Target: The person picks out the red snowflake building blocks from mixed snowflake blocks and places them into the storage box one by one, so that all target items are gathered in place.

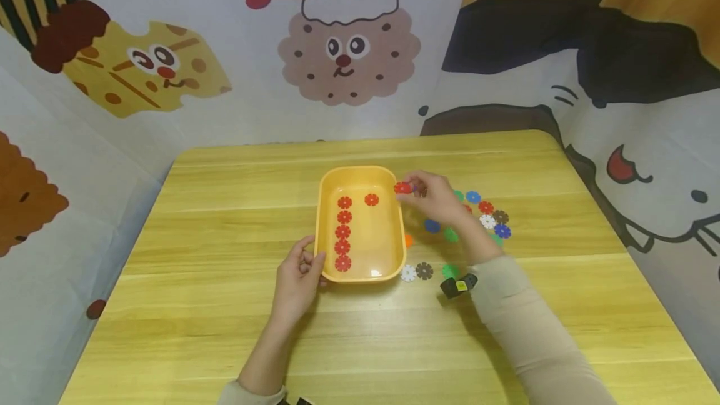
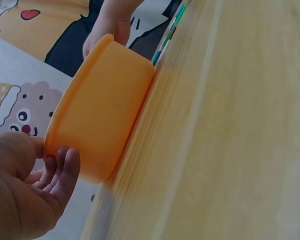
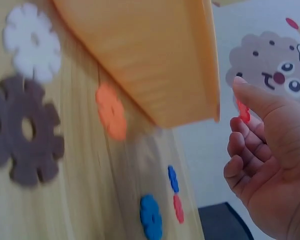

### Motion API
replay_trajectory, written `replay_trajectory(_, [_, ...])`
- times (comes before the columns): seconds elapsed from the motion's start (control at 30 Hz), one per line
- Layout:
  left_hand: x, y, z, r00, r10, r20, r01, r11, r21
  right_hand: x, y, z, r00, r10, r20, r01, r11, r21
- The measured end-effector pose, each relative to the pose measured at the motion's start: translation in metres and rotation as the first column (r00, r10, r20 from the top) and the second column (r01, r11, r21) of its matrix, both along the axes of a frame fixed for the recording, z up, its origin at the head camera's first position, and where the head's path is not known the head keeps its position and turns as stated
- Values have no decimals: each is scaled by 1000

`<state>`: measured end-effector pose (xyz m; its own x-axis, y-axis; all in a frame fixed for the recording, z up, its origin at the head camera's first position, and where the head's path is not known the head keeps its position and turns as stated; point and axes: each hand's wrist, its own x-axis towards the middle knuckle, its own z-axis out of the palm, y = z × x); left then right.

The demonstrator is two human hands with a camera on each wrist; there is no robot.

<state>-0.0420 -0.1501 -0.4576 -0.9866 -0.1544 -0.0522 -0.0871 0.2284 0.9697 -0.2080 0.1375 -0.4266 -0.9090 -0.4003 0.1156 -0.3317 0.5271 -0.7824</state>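
Note:
A yellow-orange plastic tray (image 1: pixel 388 242) stands on the table. Inside it, several red snowflake discs (image 1: pixel 343 231) form a column along the left, and one more red disc (image 1: pixel 371 200) lies near the far side. My left hand (image 1: pixel 298 277) grips the tray's near left rim between thumb and fingers, as the left wrist view also shows. At the tray's far right edge, my right hand (image 1: pixel 433 195) pinches a red snowflake disc (image 1: pixel 402 187) between thumb and forefinger. In the right wrist view that disc (image 3: pixel 243 111) is partly hidden by the fingers.
Several loose discs in blue, green, white, brown and red (image 1: pixel 486 207) lie to the right, partly under the right forearm. A white disc (image 1: pixel 408 273), a brown disc (image 1: pixel 424 270) and an orange disc (image 3: pixel 111 111) lie beside the tray. A cartoon-printed cloth (image 1: pixel 225 117) hangs behind the table.

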Motion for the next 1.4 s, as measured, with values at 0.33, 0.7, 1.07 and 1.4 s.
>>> replay_trajectory(0.33, [0,1,1,1000,0,-1,0,1000,10,8,-33,7,996,65,-61,-68,997,-44])
replay_trajectory(0.7, [-1,0,1,1000,5,0,-5,1000,-3,10,-65,10,983,163,-88,-159,986,46])
replay_trajectory(1.07, [0,1,2,999,11,32,-11,1000,-26,3,-79,-2,976,198,-90,-166,945,281])
replay_trajectory(1.4, [5,9,32,999,14,31,-12,999,-40,-2,-80,-6,950,256,-181,-130,847,515])
